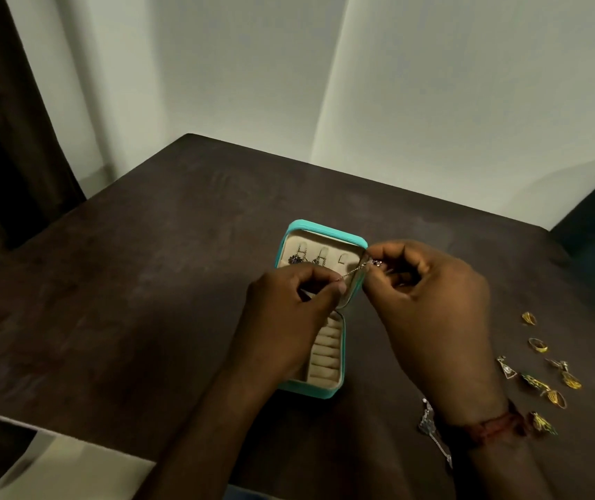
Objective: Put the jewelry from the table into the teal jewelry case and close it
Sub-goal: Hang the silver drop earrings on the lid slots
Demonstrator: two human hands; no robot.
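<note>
Head view: left grip (289,294) pinches one end of a fine chain (353,270). Right grip (426,301) pinches the other end at its small pendant (376,262). The chain is stretched taut between them, right in front of the open lid of the teal case (325,232). Watch out: a chain this thin could slip a pinch, or snag the two hung pieces (294,259) beside the free hook (342,259). Cushion rolls (325,359) in the base, partly behind the left wrist, show no rings I can make out. On the worktop (144,283), right of the case, wait gold rings (537,344), earrings (555,396) and a silver necklace (427,424).
</note>
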